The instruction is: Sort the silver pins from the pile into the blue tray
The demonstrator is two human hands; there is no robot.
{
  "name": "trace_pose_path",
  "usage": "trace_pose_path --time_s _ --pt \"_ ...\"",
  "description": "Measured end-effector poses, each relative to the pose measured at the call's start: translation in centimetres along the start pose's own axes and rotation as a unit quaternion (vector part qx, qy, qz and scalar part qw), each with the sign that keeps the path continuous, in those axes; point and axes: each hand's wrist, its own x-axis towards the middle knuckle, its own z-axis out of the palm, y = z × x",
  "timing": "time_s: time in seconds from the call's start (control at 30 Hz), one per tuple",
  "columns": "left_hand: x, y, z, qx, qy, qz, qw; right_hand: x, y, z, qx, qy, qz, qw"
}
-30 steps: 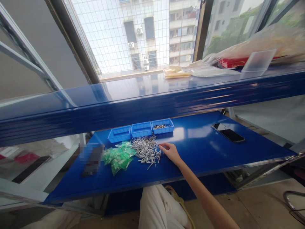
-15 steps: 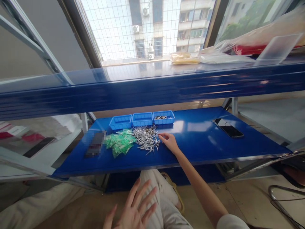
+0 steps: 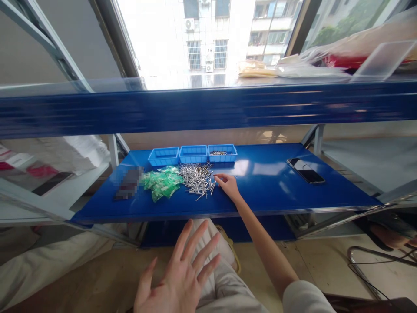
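Note:
A heap of slim silver metal pins [image 3: 196,179] lies on the blue table. At its right edge is my right hand [image 3: 227,186], its fingers bent and drawn together; whatever is between the fingertips is too small to make out. My left hand [image 3: 180,271] is held up over my lap, below the table's front edge, palm showing and fingers spread, with nothing in it. Left of the pins is a pile of small green and clear plastic packets [image 3: 163,182]. Behind them stand a left blue bin [image 3: 163,161], a middle blue bin [image 3: 193,159] and a right blue bin [image 3: 223,159] holding some pins.
A phone [image 3: 306,170] lies on the right of the blue table [image 3: 260,195]. At the left end is a dark blurred-out object [image 3: 128,183]. A blue shelf [image 3: 195,108] crosses above the table, carrying plastic bags [image 3: 260,69] and a clear tray [image 3: 384,61].
The view has tilted down a little, so the table appears higher. My left hand has risen further into view, still spread. My right hand stays at the pile's right edge.

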Motion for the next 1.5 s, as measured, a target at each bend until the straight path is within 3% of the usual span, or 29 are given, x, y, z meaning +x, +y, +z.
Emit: trace_pose_path --time_s 0.37,0.83,1.17,1.27,1.37,1.43,1.5 --pt "-0.4 -0.4 0.8 0.016 0.04 -0.009 0.999 0.1 0.3 0.1 0.012 -0.003 -0.001 1.0" --pt "-0.5 -0.6 1.0 -0.023 0.035 0.018 0.999 0.0 0.2 0.0 0.016 -0.002 -0.005 1.0" --pt "-0.9 -0.8 0.4 0.024 0.108 0.008 0.994 0.0 0.2 -0.1 0.017 0.008 -0.012 1.0" --pt "-1.2 -1.2 -1.6 0.054 0.162 -0.01 0.985 0.1 0.2 -0.1 0.013 0.005 -0.017 1.0" --pt "-1.4 -1.7 -6.3 0.149 0.247 -0.003 0.958 0.1 0.3 -0.2 0.009 0.004 -0.015 1.0" --pt "-2.1 -2.2 -10.6 0.268 0.316 -0.022 0.91 0.2 0.3 -0.2 0.003 0.004 -0.019 1.0" --pt "-3.7 -2.9 -15.0 0.399 0.36 -0.098 0.838 0.1 0.3 -0.3 -0.003 0.005 -0.022 1.0"
